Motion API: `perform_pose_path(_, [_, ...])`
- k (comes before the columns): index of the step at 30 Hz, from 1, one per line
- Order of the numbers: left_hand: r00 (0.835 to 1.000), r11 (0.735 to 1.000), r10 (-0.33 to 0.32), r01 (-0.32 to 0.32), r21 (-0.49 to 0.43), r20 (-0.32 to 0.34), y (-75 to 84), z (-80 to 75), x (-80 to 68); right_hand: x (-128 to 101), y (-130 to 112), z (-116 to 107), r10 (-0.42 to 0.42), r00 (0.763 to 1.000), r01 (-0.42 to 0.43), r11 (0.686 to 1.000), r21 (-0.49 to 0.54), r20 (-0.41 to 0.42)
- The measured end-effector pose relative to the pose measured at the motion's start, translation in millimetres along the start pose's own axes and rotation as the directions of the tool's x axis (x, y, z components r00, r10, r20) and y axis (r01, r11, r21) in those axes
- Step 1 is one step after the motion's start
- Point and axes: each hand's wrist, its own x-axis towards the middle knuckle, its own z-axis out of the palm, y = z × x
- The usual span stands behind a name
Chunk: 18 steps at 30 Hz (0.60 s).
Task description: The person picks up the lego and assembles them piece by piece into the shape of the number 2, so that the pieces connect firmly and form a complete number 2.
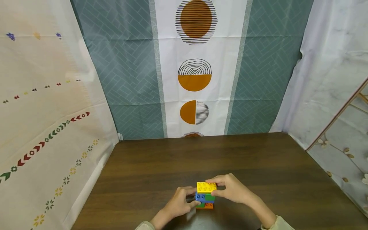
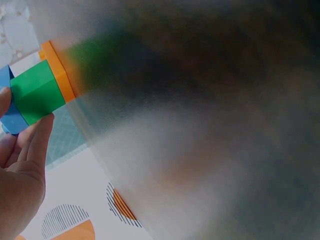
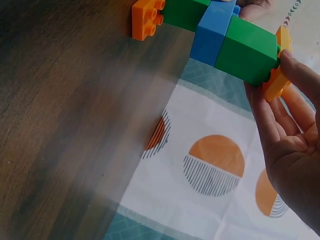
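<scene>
A stack of toy building bricks stands on the table in the head view. At its base is an orange brick (image 1: pixel 209 206), with a lower green brick (image 3: pixel 186 12) above it. Then come a blue brick (image 3: pixel 212 31) and an upper green brick (image 3: pixel 247 50). My left hand (image 1: pixel 179 203) grips the stack from the left, its thumb against the blue brick (image 2: pixel 15 116) in the left wrist view. A yellow brick (image 1: pixel 204 187) sits on top, slightly tilted in the right wrist view. From the right, my right hand (image 1: pixel 233 190) pinches this yellow brick between thumb and fingers.
The bricks stand near the front of a dark brown wooden table (image 1: pixel 149 163). Behind it hangs a teal and white cloth (image 1: pixel 129 73) with orange circles. Patterned cloth (image 1: pixel 51 115) covers the left side, and a pale marbled cloth (image 1: pixel 330 80) the right.
</scene>
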Motion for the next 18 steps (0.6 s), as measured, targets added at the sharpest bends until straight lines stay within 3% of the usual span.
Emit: perform_pose_path(18, [1.0,1.0,0.012,-0.012,-0.018,-0.007,0.0,1.0,-0.3,-0.9,-5.5,5.6,-0.052,0.999,0.051,0.996,-0.077,-0.011])
